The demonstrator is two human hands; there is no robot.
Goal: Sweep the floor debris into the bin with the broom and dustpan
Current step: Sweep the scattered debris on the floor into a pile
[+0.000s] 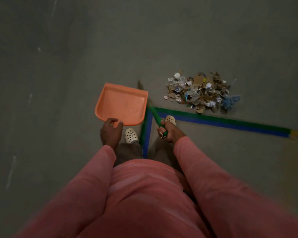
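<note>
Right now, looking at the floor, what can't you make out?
Head view:
The bin: outside the frame.
Bristles of the broom: mostly hidden behind the dustpan, the rest blurred.
Dustpan handle: covered by the left hand.
The debris pile: pieces too small to identify.

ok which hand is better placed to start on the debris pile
Right. The right hand grips the green broom, and the debris pile lies ahead on that side. The left hand holds the orange dustpan, farther from the pile.
</note>
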